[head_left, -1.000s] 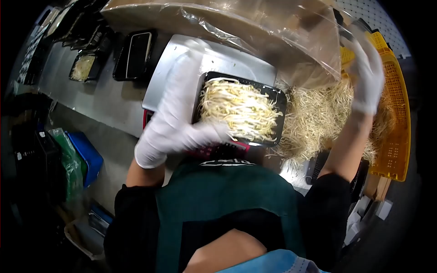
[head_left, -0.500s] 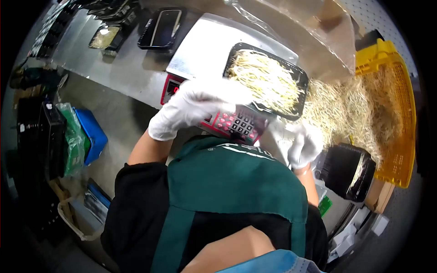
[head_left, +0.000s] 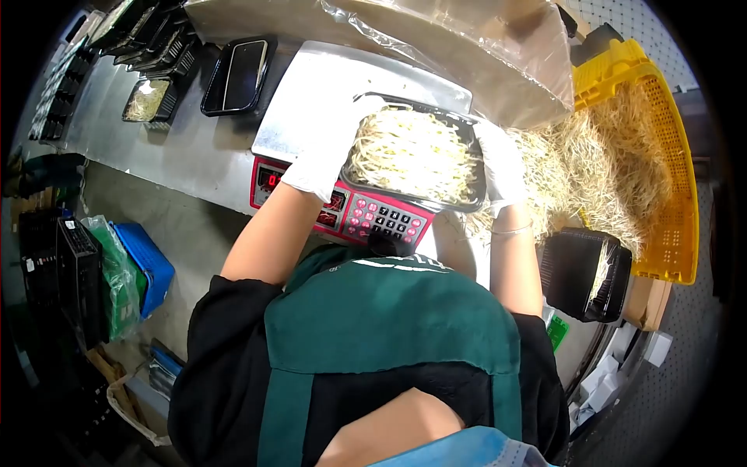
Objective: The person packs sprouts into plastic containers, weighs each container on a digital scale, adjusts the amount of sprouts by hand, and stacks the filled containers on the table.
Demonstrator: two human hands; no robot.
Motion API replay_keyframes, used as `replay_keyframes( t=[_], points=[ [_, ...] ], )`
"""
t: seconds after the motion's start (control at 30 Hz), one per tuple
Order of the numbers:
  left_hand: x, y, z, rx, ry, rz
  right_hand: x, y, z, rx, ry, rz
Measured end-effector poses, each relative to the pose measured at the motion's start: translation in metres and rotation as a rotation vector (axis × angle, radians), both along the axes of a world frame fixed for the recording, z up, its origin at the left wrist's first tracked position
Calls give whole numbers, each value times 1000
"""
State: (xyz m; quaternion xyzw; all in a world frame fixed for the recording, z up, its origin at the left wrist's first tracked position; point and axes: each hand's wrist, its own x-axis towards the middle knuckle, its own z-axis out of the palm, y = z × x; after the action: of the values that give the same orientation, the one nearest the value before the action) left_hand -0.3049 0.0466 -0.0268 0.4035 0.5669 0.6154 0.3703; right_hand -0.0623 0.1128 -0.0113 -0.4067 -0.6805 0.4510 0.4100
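A black plastic tray [head_left: 465, 205] heaped with pale bean sprouts [head_left: 412, 152] is between my two white-gloved hands, over the silver plate of a red weighing scale [head_left: 299, 89]. My left hand [head_left: 334, 152] grips the tray's left end, its fingertips at the far left corner. On the right end, my right hand [head_left: 502, 167] is closed round the rim, its fingers partly hidden. Whether the tray rests on the plate or is lifted I cannot tell. The scale's keypad [head_left: 385, 220] and lit red display [head_left: 271, 179] show in front.
Loose sprouts [head_left: 599, 171] spill from a tipped yellow basket [head_left: 681, 226] at right, beside stacked black trays [head_left: 572, 268]. Clear plastic sheeting [head_left: 467, 54] covers something behind the scale. A phone [head_left: 245, 74] lies in a black tray at left, near a filled small tray [head_left: 148, 101] and stacked trays.
Both hands, apart from the tray's ends before, have come to its left and right ends and taken hold. The tray has tilted less and shifted leftward in view, as has the whole scene.
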Motion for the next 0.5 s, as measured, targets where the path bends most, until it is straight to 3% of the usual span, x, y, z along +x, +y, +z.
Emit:
replay_keyframes(
  t=[0.1,0.17,0.23,0.3,0.33,0.37,0.43,0.5],
  points=[
    [-5,5,3,-76,-112,-38,-3,-3,18,70,-314,-32],
    [-13,12,4,-104,-300,-55,-4,17,-2,384,-508,-32],
    [-16,11,3,-109,-400,-30,-31,-4,38,747,-849,-204],
    [-23,15,4,108,-22,-78,-47,-23,64,528,-926,5],
    [-28,9,13,133,467,-93,-44,-20,35,725,-1011,-33],
    [-24,5,32,143,474,-91,-48,-22,51,433,-1022,65],
    [-7,2,60,276,866,36,-46,-25,38,646,-1133,21],
    [0,4,71,218,1245,-27,-49,-25,40,652,-1141,32]
  ],
)
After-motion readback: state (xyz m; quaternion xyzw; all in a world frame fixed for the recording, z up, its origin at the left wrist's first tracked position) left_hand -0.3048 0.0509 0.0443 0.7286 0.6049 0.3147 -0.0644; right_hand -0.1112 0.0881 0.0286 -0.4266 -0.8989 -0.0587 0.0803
